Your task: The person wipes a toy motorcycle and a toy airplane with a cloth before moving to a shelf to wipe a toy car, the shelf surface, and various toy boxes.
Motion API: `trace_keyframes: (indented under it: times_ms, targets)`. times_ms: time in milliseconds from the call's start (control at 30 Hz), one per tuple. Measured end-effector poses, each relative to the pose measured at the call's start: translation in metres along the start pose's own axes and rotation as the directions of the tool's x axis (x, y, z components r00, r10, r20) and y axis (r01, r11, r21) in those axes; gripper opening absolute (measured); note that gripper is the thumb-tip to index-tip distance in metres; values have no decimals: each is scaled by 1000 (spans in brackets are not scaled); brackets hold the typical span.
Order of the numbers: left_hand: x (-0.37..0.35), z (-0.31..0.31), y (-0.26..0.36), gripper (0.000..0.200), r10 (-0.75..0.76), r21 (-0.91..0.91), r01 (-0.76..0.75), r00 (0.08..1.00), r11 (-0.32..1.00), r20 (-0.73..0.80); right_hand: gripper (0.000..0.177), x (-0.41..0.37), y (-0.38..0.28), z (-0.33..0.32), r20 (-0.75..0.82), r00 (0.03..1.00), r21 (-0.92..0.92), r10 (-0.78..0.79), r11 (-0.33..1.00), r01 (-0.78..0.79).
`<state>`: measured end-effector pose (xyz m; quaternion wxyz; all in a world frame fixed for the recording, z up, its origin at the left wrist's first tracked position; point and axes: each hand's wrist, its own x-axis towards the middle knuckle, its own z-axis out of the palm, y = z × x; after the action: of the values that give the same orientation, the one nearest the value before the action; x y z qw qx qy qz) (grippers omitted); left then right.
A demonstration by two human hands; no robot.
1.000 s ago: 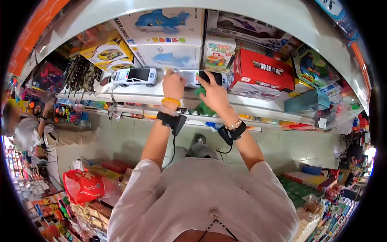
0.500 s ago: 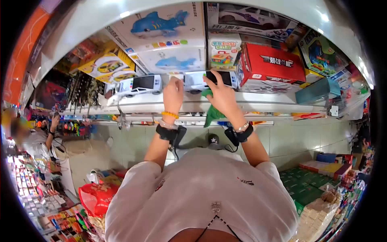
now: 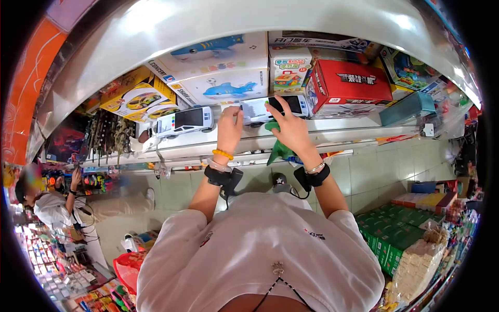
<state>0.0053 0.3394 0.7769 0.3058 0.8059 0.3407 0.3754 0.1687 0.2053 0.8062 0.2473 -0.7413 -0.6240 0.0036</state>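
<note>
A long white shelf [image 3: 348, 126] stacked with boxed toys [image 3: 356, 83] runs above pale tiles [image 3: 387, 166] in bright overhead light.

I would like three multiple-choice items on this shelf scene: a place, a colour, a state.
1. The red box stands: A right of the white toy car at the hands; B on the floor; C in a bag.
2. The cloth under the right hand is: A yellow; B green; C blue.
3. The left hand is: A hanging down; B in a pocket; C raised, touching that car.
Key: A, it sits past the car's right end; B, green shows below that hand; C, its fingers meet the car's left end.
</note>
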Motion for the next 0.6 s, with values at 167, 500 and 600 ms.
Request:
trace_keyframes:
  times_ms: [167,500,600]
  targets:
    - [-4,5,7,12,15,-5,-16,994,1000,-111,71,-7,6,4,-50,998,158,33,987,-24]
    - [-13,-126,113,16,71,-16,-210,403,978,-913,46,-66,-12,-171,-774,632,223,20,944,243]
    - [-1,-125,109,15,158,86,-141,657,986,-737,45,-49,-18,-189,-799,600,46,-30,993,112]
